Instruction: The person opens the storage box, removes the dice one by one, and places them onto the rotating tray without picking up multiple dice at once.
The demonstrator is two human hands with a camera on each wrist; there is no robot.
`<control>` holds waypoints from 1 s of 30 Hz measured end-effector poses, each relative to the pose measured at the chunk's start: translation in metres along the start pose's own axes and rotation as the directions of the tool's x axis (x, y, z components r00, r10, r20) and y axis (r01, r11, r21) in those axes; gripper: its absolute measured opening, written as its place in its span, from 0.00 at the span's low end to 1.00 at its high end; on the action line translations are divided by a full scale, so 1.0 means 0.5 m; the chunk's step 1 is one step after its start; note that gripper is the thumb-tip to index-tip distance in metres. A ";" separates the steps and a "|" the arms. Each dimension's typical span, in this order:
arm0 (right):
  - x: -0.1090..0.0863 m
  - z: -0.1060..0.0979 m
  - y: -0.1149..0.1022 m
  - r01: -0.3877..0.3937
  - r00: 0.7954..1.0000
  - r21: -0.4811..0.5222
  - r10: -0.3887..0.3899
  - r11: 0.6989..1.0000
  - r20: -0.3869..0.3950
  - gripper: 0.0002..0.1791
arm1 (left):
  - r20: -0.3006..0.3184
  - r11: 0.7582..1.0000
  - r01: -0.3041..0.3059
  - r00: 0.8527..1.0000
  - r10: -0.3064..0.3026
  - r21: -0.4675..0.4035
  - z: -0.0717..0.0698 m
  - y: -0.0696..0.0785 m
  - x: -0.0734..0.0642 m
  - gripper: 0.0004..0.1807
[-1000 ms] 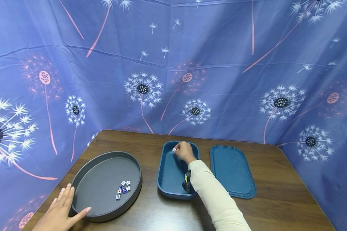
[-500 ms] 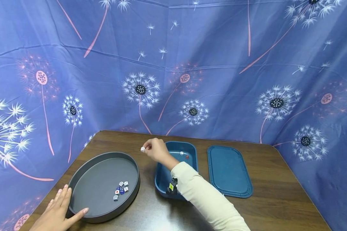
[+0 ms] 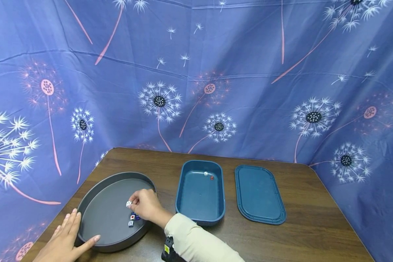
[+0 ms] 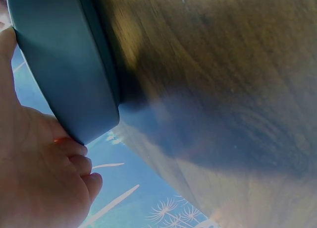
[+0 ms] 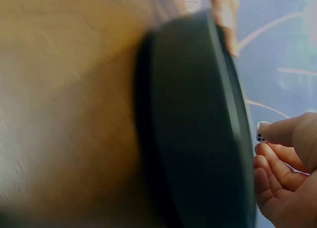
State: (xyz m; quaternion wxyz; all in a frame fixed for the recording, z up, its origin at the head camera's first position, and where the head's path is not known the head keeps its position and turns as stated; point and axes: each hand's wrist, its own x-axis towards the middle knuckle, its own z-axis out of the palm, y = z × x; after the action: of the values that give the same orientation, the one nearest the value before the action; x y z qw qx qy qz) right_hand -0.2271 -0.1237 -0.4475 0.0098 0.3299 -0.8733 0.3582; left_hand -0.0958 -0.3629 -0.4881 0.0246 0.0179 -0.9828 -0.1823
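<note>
My right hand (image 3: 148, 206) is over the round dark grey pan (image 3: 98, 203), pinching a white die (image 3: 128, 204) between thumb and fingertips. In the right wrist view that die (image 5: 261, 132) shows black dots at the thumb's tip. Below the hand, several white and blue dice lie on the pan's floor, among them a white die with a red dot (image 3: 132, 217); the hand hides some. My left hand (image 3: 63, 236) rests against the pan's left rim with fingers spread and straight. In the left wrist view, the left hand (image 4: 44, 173) touches the pan's wall (image 4: 69, 54).
A blue rectangular container (image 3: 199, 196) stands mid-table, with a white die (image 3: 206, 174) and a red die (image 3: 211, 177) in it. Its flat blue lid (image 3: 260, 194) lies to the right. A blue patterned cloth (image 3: 249, 91) hangs behind the wooden table (image 3: 317, 218).
My right hand has carried the white die from inside the blue container leftward to above the pan. The left hand has stayed at the pan's rim.
</note>
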 end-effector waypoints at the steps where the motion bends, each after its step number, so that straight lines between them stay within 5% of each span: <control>1: -0.005 0.012 -0.002 0.008 1.000 -0.010 -0.009 1.000 -0.006 0.02 | 0.003 1.000 0.002 1.000 -0.002 -0.002 0.000 0.001 0.001 0.57; 7: -0.026 0.052 -0.007 0.033 0.999 -0.127 -0.036 0.991 -0.026 0.02 | 0.015 1.000 0.007 1.000 -0.007 -0.009 -0.003 0.002 0.003 0.57; 20: -0.036 0.067 -0.005 0.079 0.997 -0.342 -0.077 0.936 0.021 0.02 | 0.014 1.000 0.012 1.000 -0.012 -0.002 -0.003 0.001 0.002 0.57; 26: -0.036 0.066 -0.004 0.083 0.996 -0.353 -0.082 0.932 0.020 0.03 | 0.031 1.000 0.021 0.999 -0.021 -0.008 -0.003 0.002 0.004 0.57; 30: -0.034 0.063 -0.002 0.088 0.996 -0.276 -0.089 0.957 0.009 0.05 | 0.031 1.000 0.023 0.999 -0.023 -0.004 -0.003 0.001 0.004 0.57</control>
State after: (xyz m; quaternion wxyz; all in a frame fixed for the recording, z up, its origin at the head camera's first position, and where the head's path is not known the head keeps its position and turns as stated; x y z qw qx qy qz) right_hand -0.2065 -0.1345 -0.4746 0.0732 0.3635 -0.8991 0.2327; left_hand -0.0977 -0.3629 -0.4865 0.0073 0.0261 -0.9823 -0.1851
